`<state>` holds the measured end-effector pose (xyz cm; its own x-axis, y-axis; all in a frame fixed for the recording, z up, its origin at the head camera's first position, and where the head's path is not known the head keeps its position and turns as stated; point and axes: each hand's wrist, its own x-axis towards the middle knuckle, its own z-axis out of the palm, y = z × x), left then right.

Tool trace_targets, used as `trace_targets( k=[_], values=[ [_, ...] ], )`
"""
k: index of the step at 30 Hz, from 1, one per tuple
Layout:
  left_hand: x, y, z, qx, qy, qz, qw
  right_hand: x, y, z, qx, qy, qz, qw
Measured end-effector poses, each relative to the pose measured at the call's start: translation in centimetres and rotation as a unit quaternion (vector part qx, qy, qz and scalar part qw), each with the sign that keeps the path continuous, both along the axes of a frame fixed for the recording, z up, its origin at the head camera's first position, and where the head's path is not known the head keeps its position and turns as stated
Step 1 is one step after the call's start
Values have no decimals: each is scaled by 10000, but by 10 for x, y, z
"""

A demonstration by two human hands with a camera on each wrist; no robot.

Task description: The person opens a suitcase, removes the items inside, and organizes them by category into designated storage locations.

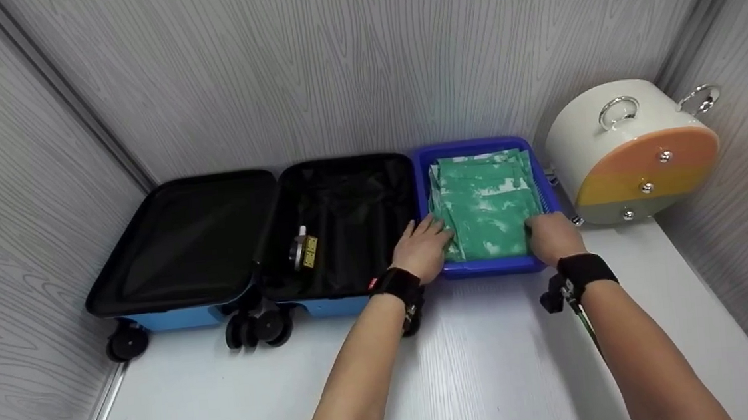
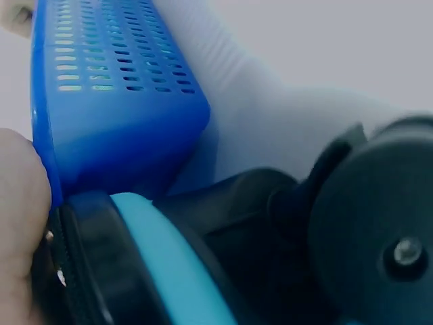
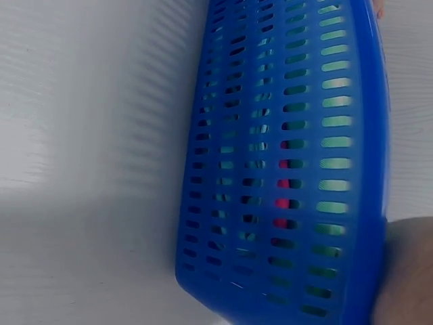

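A folded green-and-white cloth [image 1: 487, 208] lies in a blue plastic basket [image 1: 494, 266] with slotted sides, covering most of its inside. My left hand [image 1: 420, 250] reaches over the basket's left front corner, its fairly straight fingers resting on the cloth's left edge. At the opposite front corner, my right hand [image 1: 555, 236] has curled fingers and pinches the cloth's right edge. Part of that hand's grip is hidden behind the knuckles. Through the slots in the right wrist view, more fabric and a pink item [image 3: 282, 203] show lower in the basket.
Left of the basket lies an open blue suitcase [image 1: 187, 318] with black lining and wheels. Inside its right half is a small yellow-labelled item [image 1: 309, 252]. A white round-bodied box [image 1: 580, 120] with a striped front and metal handles stands to the right. Grey panels [image 1: 336, 66] rise behind.
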<state>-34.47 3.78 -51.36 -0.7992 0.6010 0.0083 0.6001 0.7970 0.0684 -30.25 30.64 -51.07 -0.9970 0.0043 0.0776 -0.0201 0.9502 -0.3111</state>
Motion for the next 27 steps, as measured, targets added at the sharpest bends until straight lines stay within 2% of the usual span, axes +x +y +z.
trace_targets(
  k=[3,5,7,10,13,16,19,24,27],
  values=[
    [1,-8,-1,304,-64,40,9995,3,2,7,-372,13,85,9993],
    [3,-16,0,472,-137,61,9988,5,6,16,-640,240,59,9976],
    [6,-25,3,550,-220,87,9982,6,13,28,-842,703,-43,9940],
    [13,-40,9,604,-398,72,9974,6,31,52,-819,1482,-202,9854],
    [24,-57,13,517,-550,-4,9971,5,52,80,-606,1817,-433,9805],
    [32,-75,11,424,-575,-68,9974,0,72,105,-420,1721,-738,9814],
    [38,-95,3,447,-507,-57,9977,-9,86,122,-400,1521,-941,9831],
    [49,-127,-15,536,-350,-48,9979,-19,97,132,-514,1111,-992,9875],
    [53,-143,-22,544,6,-2,9985,-23,100,136,-527,957,-910,9898]
  ],
)
